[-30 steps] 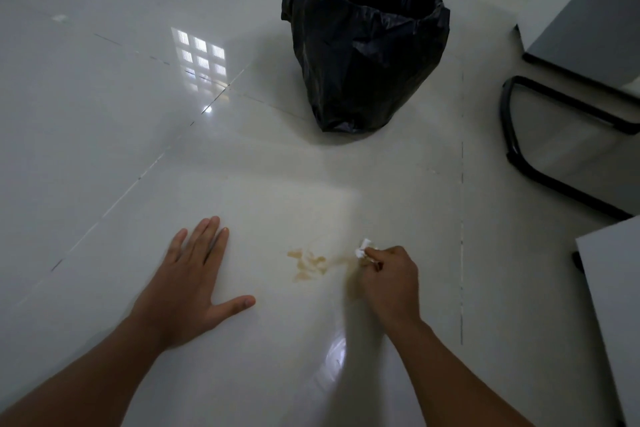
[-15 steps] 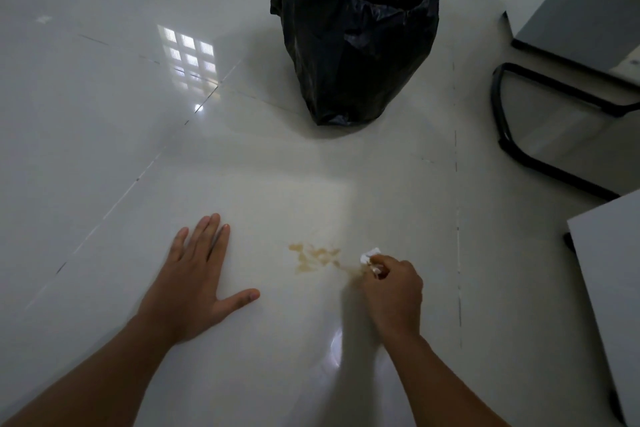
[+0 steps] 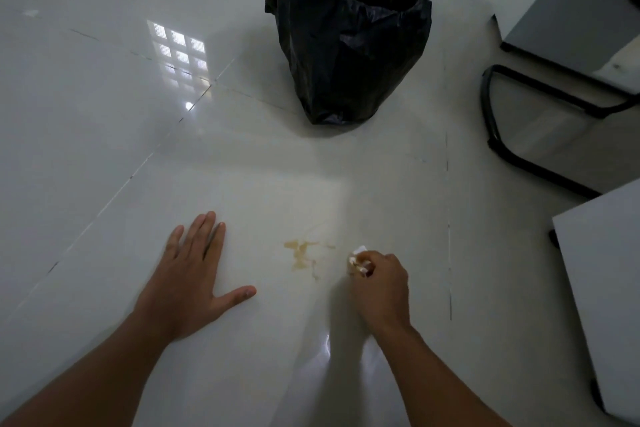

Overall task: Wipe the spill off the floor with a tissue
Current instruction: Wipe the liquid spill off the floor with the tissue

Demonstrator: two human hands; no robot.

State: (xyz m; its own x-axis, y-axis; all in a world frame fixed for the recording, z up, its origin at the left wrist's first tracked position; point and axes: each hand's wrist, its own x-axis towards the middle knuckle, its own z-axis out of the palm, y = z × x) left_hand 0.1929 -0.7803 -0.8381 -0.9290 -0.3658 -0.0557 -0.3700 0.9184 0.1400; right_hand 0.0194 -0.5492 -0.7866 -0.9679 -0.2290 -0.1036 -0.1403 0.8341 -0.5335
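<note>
A thin brownish spill [image 3: 304,254] streaks the glossy white floor tile between my two hands. My right hand [image 3: 381,284] is closed around a small crumpled white tissue [image 3: 358,257], which pokes out past the fingers just to the right of the spill, close to the floor. Whether the tissue touches the tile I cannot tell. My left hand [image 3: 192,274] lies flat on the floor to the left of the spill, fingers spread, holding nothing.
A bin lined with a black plastic bag [image 3: 348,31] stands on the floor beyond the spill. At the right are a black tubular chair base [image 3: 498,146], a grey furniture panel [image 3: 571,3] and a grey surface [image 3: 602,281] near my right arm.
My right hand with the tissue has drawn back a little to the right, off the spill's edge. The stain looks thinner and more smeared. My left hand stays flat.
</note>
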